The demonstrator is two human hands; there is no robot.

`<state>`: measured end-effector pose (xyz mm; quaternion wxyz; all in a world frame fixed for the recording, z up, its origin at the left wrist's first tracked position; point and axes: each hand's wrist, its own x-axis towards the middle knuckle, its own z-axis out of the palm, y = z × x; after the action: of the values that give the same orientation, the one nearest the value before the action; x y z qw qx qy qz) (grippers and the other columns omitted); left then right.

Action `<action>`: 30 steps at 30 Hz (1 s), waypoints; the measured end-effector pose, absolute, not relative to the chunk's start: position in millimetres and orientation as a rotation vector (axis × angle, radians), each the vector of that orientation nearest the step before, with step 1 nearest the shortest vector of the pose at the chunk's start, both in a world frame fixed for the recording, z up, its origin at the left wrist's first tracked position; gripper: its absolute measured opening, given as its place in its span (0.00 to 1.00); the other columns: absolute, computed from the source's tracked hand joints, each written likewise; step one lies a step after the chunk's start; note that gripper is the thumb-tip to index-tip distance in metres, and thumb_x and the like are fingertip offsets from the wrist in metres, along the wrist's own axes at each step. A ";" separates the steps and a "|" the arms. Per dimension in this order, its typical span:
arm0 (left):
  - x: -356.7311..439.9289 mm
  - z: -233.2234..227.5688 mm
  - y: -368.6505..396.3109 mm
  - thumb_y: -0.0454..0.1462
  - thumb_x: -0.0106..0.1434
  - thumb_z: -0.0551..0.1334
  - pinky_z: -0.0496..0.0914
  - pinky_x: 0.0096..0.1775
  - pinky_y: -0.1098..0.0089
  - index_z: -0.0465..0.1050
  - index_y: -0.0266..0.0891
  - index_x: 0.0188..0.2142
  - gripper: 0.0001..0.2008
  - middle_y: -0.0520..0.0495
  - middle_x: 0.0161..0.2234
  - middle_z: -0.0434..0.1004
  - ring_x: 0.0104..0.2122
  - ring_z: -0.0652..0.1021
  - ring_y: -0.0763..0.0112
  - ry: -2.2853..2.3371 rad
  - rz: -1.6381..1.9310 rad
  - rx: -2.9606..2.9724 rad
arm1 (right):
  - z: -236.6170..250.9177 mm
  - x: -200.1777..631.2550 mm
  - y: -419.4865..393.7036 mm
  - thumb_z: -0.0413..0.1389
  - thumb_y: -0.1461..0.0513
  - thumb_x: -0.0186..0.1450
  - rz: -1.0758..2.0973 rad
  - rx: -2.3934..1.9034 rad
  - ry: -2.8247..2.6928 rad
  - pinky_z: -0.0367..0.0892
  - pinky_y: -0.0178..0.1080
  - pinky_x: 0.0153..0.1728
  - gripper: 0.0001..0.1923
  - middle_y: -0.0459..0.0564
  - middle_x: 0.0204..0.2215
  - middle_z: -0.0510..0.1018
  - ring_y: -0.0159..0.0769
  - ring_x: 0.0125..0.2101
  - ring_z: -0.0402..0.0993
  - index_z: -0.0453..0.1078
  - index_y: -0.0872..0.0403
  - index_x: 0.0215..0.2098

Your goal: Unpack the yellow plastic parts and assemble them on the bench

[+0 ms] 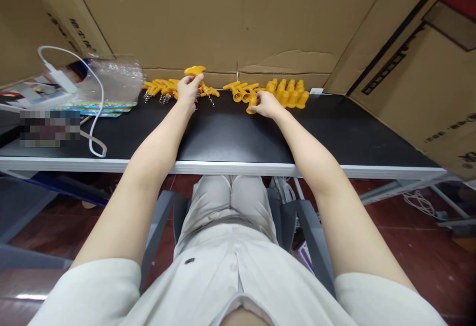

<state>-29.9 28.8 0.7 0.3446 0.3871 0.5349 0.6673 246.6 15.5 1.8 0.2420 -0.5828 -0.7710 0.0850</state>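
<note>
Nearest the camera, a pale shirt and light trousers fill the bottom of the view, with grey chair arms at either side, and both bare forearms stretch forward over the pale front edge of the black table (230, 137). Between that edge and the hands the dark top lies bare, giving open room behind each wrist. The left hand (189, 90) is curled, its fingers pinched on a yellow wing-shaped piece (195, 70) that it holds raised just above the tabletop. Around and just beyond this hand lies a heap of yellow parts with small wire springs (163, 89). The right hand (265, 104) rests low on the table, fingers closed around a yellow tube-shaped piece (252, 103) that lies on its side and touches the surface. Just past and to the outer side of the right hand stands a cluster of matching yellow tubes (288, 93). Well out beyond the left hand are a clear plastic bag (115, 78), a white cable (94, 117) and some printed sheets. Cardboard panels (238, 18) wall in the table's far edge and right side; the floor below is dark red.
</note>
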 end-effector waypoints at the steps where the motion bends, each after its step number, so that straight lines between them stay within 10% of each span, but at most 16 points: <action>1: -30.0 0.0 29.6 0.48 0.67 0.79 0.70 0.27 0.77 0.76 0.43 0.42 0.18 0.54 0.28 0.77 0.29 0.83 0.71 1.371 1.730 1.001 | 1.3 246.1 15.4 0.69 0.67 0.63 0.236 -1.599 -2.106 0.78 0.53 0.58 0.16 0.62 0.49 0.86 0.54 0.51 0.84 0.79 0.59 0.49; 30: 12.3 15.4 -15.9 0.32 0.75 0.65 0.75 0.33 0.74 0.74 0.35 0.38 0.06 0.41 0.34 0.88 0.22 0.79 0.75 1.179 1.363 1.128 | 11.4 249.7 13.9 0.64 0.64 0.66 -0.034 -1.411 -2.232 0.70 0.59 0.65 0.17 0.59 0.55 0.85 0.61 0.59 0.78 0.84 0.53 0.53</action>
<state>12.3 -15.9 15.4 0.4861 0.4635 0.4846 0.5603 249.7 13.9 11.4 0.2475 -0.5177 -0.8189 -0.0125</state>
